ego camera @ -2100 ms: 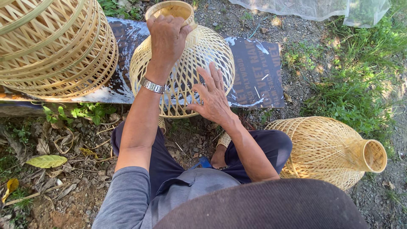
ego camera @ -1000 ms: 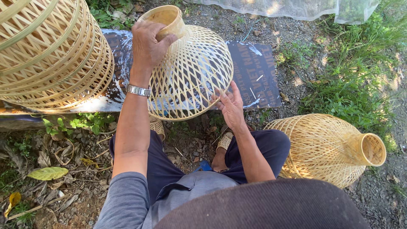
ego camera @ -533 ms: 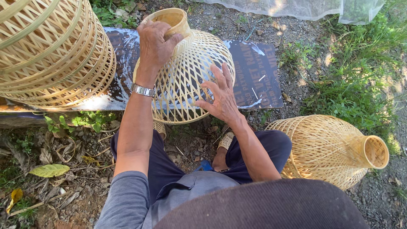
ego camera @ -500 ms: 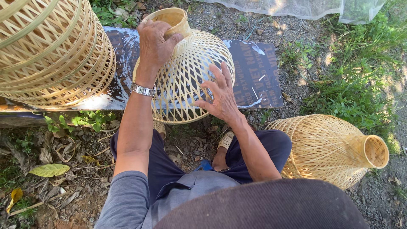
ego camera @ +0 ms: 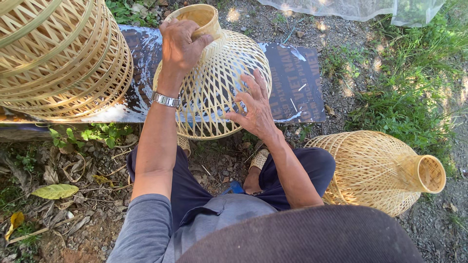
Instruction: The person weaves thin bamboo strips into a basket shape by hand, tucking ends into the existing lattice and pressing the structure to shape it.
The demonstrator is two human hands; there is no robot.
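Left hand [ego camera: 181, 46] clamped on the neck of the woven bamboo basket [ego camera: 214, 92]; right hand [ego camera: 256, 107] spread, apparently touching its side.

A flat dark rectangular printed board [ego camera: 292, 83] (pale lettering, white smears) lies on the ground under the baskets.

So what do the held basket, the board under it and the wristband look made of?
Basket: pale, unpainted split bamboo or rattan by the look, an open lattice of thin strips with a tightly woven neck. Board: likely dark-faced plywood, flat and thin, smeared with white. Wristband: shiny silver links, probably metal.
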